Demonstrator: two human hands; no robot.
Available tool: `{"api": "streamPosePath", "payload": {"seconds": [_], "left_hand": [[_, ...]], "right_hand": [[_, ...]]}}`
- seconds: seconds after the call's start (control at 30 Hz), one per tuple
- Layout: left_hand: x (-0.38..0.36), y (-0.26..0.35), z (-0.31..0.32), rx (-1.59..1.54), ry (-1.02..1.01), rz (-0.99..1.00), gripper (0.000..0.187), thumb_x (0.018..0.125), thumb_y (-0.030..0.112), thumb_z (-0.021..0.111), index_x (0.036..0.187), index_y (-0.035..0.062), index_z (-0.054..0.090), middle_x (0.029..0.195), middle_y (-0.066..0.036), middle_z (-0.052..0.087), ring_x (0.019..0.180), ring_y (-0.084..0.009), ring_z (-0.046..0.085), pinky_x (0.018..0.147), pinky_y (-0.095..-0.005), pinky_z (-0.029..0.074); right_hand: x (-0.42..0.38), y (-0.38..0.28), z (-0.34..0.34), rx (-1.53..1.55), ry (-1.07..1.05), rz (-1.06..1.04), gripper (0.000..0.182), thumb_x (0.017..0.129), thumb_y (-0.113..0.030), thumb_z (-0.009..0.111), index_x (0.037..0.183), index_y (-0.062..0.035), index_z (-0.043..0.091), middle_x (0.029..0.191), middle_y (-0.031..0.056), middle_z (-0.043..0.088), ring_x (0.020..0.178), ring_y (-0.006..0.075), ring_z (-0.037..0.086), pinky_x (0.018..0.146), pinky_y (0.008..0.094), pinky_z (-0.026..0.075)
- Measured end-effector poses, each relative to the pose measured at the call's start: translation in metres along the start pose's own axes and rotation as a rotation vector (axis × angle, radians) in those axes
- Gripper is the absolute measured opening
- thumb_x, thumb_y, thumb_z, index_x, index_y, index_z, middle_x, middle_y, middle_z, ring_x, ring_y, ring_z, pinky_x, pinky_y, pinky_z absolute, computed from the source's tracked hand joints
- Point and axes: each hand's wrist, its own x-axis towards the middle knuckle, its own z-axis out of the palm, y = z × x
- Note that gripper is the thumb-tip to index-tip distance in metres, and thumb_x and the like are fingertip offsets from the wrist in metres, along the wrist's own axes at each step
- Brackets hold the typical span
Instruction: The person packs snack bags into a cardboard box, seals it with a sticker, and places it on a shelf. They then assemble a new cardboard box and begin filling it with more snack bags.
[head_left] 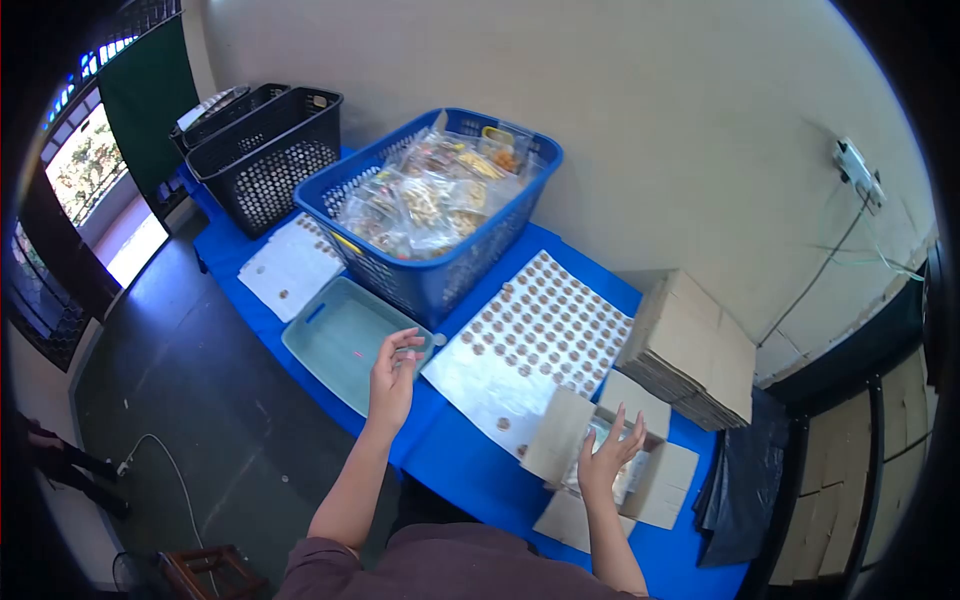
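Observation:
My left hand is raised over the right end of a shallow grey-green plastic tray, its fingers apart and nothing in them. My right hand hovers at an open cardboard box, whose flaps are folded outward. Its fingers are spread and hold nothing that I can see. Clear plastic packaging shows inside the box, partly hidden by that hand. Between the hands and the wall lies a white sheet with rows of small round brown pieces, perhaps stickers.
A blue basket full of clear bags stands behind the tray. Black baskets are at the far left, near more white sheets. Flattened cardboard boxes are stacked on the right, beside black plastic. A blue cloth covers the table.

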Motion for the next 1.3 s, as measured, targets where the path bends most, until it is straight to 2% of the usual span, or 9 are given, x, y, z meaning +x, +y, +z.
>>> {"api": "streamPosePath", "payload": {"seconds": [0.47,0.63,0.7,0.9,1.03,1.1,1.17,1.23,1.3], "left_hand": [[0.234,0.005,-0.151,0.264,0.187,0.286,0.023,0.092,0.001,0.045,0.102,0.0033,0.065,0.097,-0.005,0.063,0.080,-0.0125,0.054,0.070,-0.0258,0.042],[0.326,-0.020,-0.173,0.570,0.163,0.642,0.036,0.074,-0.009,0.041,0.097,0.0028,0.065,0.092,-0.011,0.060,0.087,-0.0274,0.059,0.076,-0.0356,0.046],[0.331,-0.030,-0.175,0.770,0.121,0.512,0.030,0.069,-0.002,0.042,0.084,0.0061,0.067,0.092,-0.014,0.063,0.093,-0.0343,0.058,0.082,-0.0419,0.046],[0.324,-0.028,-0.175,0.855,0.045,0.349,0.025,0.069,0.003,0.047,0.082,0.0063,0.068,0.092,-0.015,0.067,0.084,-0.0339,0.060,0.078,-0.0423,0.048],[0.327,-0.035,-0.171,0.987,0.181,0.357,0.025,0.070,0.007,0.049,0.082,0.0114,0.069,0.089,-0.010,0.065,0.097,-0.0313,0.057,0.100,-0.0509,0.034],[0.329,-0.045,-0.170,1.070,0.301,0.394,0.024,0.071,0.009,0.049,0.083,0.0126,0.069,0.091,-0.009,0.064,0.101,-0.0312,0.055,0.108,-0.0563,0.026],[0.330,-0.046,-0.171,1.023,0.282,0.306,0.021,0.072,0.015,0.052,0.085,0.0118,0.068,0.098,-0.010,0.063,0.108,-0.0316,0.050,0.110,-0.0643,0.009],[0.328,-0.045,-0.172,1.013,0.293,0.308,0.020,0.072,0.015,0.052,0.084,0.0111,0.068,0.096,-0.010,0.063,0.107,-0.0318,0.051,0.110,-0.0635,0.012],[0.329,-0.044,-0.172,0.971,0.257,0.299,0.019,0.073,0.015,0.051,0.082,0.0105,0.068,0.093,-0.009,0.064,0.107,-0.0317,0.051,0.111,-0.0632,0.012]], "right_hand": [[0.087,-0.252,0.073,0.271,0.091,-0.250,0.062,0.086,-0.015,0.061,0.143,-0.0090,0.037,0.146,0.0232,0.018,0.136,0.0445,0.016,0.110,0.0567,0.014],[0.131,-0.333,0.069,0.318,0.137,-0.359,0.055,0.086,-0.014,0.060,0.138,-0.0079,0.043,0.144,0.0225,0.026,0.135,0.0434,0.020,0.109,0.0528,0.019],[0.161,-0.366,0.073,0.344,0.175,-0.588,0.052,0.085,-0.012,0.061,0.134,-0.0078,0.046,0.140,0.0204,0.033,0.132,0.0419,0.026,0.108,0.0504,0.023],[0.250,-0.451,0.150,0.406,0.149,-0.836,0.045,0.083,-0.007,0.056,0.128,-0.0047,0.050,0.132,0.0164,0.044,0.128,0.0356,0.036,0.102,0.0469,0.031],[0.295,-0.482,0.175,0.120,0.241,-1.127,0.047,0.075,-0.006,0.061,0.120,-0.0002,0.055,0.127,0.0164,0.050,0.126,0.0319,0.039,0.102,0.0421,0.033],[0.316,-0.494,0.186,-0.137,-0.237,-1.060,0.039,0.070,-0.008,0.063,0.109,-0.0008,0.063,0.123,0.0147,0.056,0.124,0.0305,0.042,0.100,0.0407,0.035],[0.329,-0.494,0.219,-0.121,-0.289,-1.032,0.025,0.071,-0.010,0.063,0.095,-0.0019,0.069,0.116,0.0151,0.062,0.117,0.0319,0.049,0.099,0.0422,0.038],[0.331,-0.494,0.246,-0.260,-0.572,-0.946,0.022,0.072,-0.012,0.064,0.091,-0.0027,0.071,0.105,0.0175,0.066,0.107,0.0332,0.057,0.093,0.0434,0.045],[0.328,-0.469,0.283,-0.338,-0.369,-1.098,0.018,0.071,-0.013,0.063,0.082,-0.0015,0.071,0.091,0.0196,0.067,0.086,0.0360,0.065,0.082,0.0436,0.051]]}}
